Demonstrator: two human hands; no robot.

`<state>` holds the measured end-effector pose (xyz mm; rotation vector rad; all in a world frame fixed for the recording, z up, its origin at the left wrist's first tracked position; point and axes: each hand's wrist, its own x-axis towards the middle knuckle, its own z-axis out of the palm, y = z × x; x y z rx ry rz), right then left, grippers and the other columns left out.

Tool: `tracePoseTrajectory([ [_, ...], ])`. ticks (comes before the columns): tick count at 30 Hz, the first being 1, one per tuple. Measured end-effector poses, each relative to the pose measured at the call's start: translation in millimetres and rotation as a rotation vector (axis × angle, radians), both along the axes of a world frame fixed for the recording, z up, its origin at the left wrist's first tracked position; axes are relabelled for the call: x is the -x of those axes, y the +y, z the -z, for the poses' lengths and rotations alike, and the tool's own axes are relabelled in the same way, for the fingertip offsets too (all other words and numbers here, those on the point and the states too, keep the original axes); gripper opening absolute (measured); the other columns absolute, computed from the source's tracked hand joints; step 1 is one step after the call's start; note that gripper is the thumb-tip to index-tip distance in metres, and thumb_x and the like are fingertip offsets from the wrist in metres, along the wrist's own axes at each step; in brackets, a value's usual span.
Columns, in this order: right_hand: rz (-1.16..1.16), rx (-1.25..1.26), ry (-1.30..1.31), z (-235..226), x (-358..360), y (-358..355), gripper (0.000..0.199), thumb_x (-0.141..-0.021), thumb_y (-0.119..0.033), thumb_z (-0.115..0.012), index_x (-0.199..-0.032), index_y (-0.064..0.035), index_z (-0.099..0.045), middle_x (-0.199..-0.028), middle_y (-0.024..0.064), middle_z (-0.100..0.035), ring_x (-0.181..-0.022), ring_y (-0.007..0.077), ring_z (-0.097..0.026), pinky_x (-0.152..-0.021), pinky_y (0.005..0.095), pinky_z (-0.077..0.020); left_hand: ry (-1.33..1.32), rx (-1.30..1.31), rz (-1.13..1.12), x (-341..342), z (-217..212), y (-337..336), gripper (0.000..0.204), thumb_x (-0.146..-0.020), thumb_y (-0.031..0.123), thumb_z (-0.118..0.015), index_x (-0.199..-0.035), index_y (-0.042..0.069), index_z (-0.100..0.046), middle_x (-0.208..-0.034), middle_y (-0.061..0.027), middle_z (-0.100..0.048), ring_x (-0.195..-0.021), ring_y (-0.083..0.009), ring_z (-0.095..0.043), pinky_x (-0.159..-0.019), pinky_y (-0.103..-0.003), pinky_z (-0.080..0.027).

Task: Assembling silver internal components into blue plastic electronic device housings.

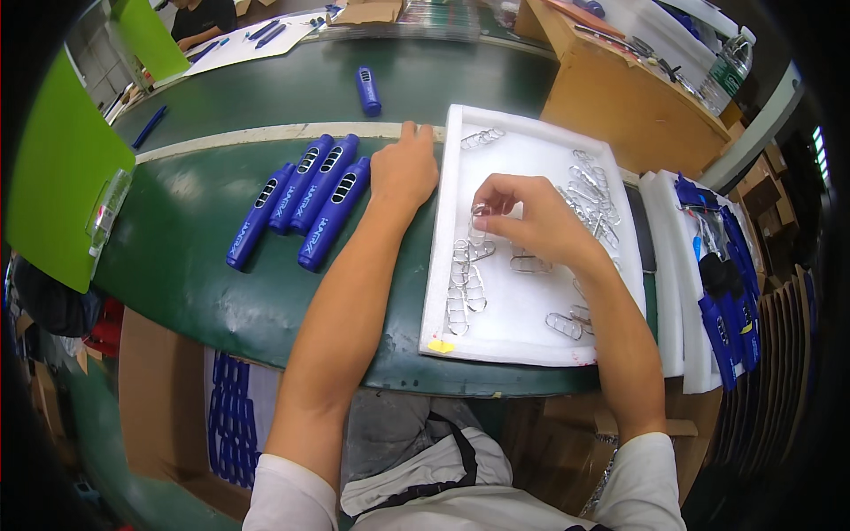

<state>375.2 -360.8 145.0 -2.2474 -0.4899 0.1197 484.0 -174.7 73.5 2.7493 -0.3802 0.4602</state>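
We see the right hand (531, 217) pinching a clear clip (479, 212) between fingertips, over the middle of the white tray (531, 350). The clip is small, see-through, loop-shaped. More clips lie in a column (465, 283) at its 6 o'clock and a heap (591, 196) at 3 o'clock. The left hand (403, 173) rests flat and released on the green table (195, 230), at the tray's left rim. Four blue cases (305, 199) lie at 9 o'clock, nothing between.
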Motion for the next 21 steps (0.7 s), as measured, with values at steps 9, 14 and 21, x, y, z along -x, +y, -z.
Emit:
tracePoseTrajectory([
  [9,0.077,0.008,-0.122,7.7,-3.5,-4.3,0.022,-0.082,-0.008,-0.078,-0.102,-0.0021,-0.071,-0.076,0.0057,-0.063,-0.071,0.0154,-0.057,-0.07,0.0296,-0.0493,0.003,0.005,0.025,0.7,-0.3,0.7,0.034,-0.089,0.013,-0.057,-0.123,0.004,-0.059,-0.132,-0.015,-0.06,-0.093,-0.0397,-0.071,-0.08,-0.048,-0.057],
  [14,-0.009,-0.029,-0.071,6.8,-3.8,-4.9,0.025,-0.082,-0.007,-0.079,-0.105,-0.0045,-0.073,-0.079,0.0059,-0.064,-0.074,0.0154,-0.057,-0.072,0.0293,-0.0492,-0.006,0.008,0.02,0.8,0.0,0.8,0.035,-0.09,0.014,-0.054,-0.124,0.005,-0.059,-0.131,-0.0143,-0.061,-0.094,-0.0399,-0.071,-0.081,-0.05,-0.056],
  [21,-0.029,0.063,-0.118,11.0,-10.2,-9.9,0.026,-0.08,-0.02,-0.084,-0.099,-0.0056,-0.072,-0.098,0.0085,-0.066,-0.087,0.0216,-0.061,-0.08,0.0326,-0.0507,-0.034,0.006,0.027,-0.4,0.5,5.3,0.032,-0.093,0.016,-0.053,-0.122,0.007,-0.06,-0.134,-0.0119,-0.06,-0.092,-0.0416,-0.071,-0.08,-0.052,-0.056],
])
